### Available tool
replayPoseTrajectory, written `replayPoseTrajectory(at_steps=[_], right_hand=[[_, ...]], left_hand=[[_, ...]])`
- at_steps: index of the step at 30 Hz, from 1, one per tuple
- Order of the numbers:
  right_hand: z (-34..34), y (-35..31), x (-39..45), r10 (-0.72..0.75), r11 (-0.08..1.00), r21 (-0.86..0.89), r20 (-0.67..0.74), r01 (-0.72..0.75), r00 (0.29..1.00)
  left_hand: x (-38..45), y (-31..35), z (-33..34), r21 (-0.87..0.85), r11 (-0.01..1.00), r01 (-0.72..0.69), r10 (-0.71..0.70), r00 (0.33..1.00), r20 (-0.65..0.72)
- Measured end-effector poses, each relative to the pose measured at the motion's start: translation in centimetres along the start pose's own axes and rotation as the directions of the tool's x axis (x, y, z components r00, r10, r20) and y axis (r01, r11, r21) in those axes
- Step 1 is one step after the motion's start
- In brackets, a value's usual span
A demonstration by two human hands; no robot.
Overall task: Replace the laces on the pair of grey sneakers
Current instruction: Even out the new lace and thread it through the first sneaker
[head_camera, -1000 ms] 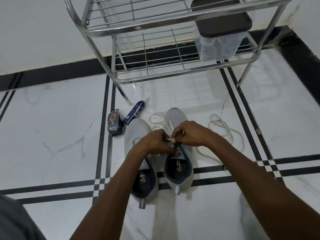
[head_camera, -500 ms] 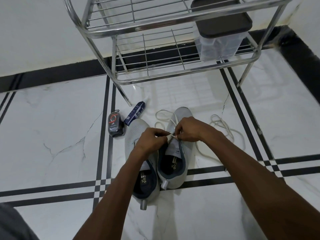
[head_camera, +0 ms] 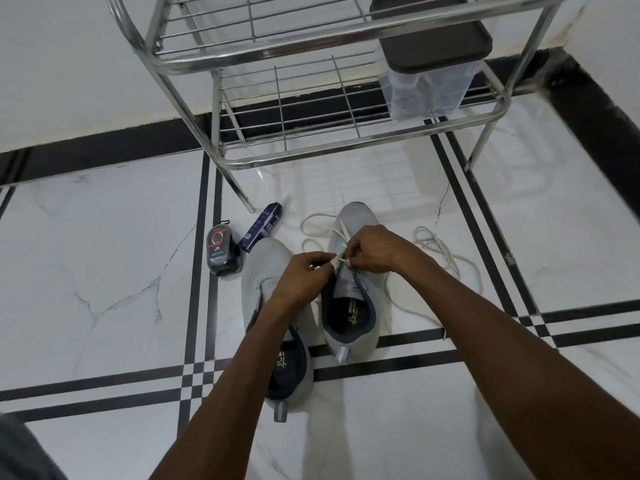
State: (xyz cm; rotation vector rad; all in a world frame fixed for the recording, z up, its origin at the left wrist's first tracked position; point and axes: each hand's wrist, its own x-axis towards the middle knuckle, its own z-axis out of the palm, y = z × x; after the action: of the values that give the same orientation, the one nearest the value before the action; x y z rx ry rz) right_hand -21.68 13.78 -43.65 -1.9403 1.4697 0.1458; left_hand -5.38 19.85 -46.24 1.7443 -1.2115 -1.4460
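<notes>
Two grey sneakers stand side by side on the white marble floor, toes pointing away from me. The left sneaker (head_camera: 268, 271) has no lace showing. Over the right sneaker (head_camera: 356, 220) my left hand (head_camera: 303, 275) and my right hand (head_camera: 375, 249) meet, each pinching the white lace (head_camera: 337, 259) just above the eyelets. Loops of this lace (head_camera: 313, 230) trail past the toe. A second white lace (head_camera: 440, 251) lies loose in a heap on the floor to the right.
A steel wire shoe rack (head_camera: 311, 98) stands right behind the sneakers, with a clear box under a dark lid (head_camera: 429, 64) on its lower shelf. A small dark polish bottle (head_camera: 223, 254) and a blue tube (head_camera: 261, 226) lie left of the shoes.
Both hands have risen from the right sneaker's collar toward its middle eyelets, drawing the lace up. The right sneaker shifted slightly away from me.
</notes>
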Motion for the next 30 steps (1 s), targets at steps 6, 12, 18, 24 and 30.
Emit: replayPoseTrajectory(at_steps=[6,12,18,24,30], right_hand=[[-1.3,-0.2,0.9,-0.027,0.979,-0.2,0.05,0.037,0.998],[-0.8,-0.7,2.1,0.035,0.945,-0.328,0.029,-0.023,0.999],[-1.1,-0.1,2.3,0.013,0.979,-0.204,-0.026,-0.018,1.0],[-0.5,2.2,0.6,0.107,0.923,0.383,-0.175,-0.032,0.979],[0.1,1.5,-0.5,0.31,0.761,0.64,-0.208,-0.111,0.928]], left_hand=[[0.3,0.5,2.0,-0.038,0.998,-0.045,0.041,0.994,-0.101],[0.9,0.6,3.0,-0.003,0.999,-0.047,0.045,0.982,-0.185],[1.0,1.2,3.5,0.077,0.992,-0.103,0.115,0.976,-0.187],[1.5,1.1,3.1,-0.151,0.989,-0.005,-0.021,0.986,-0.168],[2.1,0.5,3.2,-0.058,0.998,-0.021,0.006,0.968,-0.252]])
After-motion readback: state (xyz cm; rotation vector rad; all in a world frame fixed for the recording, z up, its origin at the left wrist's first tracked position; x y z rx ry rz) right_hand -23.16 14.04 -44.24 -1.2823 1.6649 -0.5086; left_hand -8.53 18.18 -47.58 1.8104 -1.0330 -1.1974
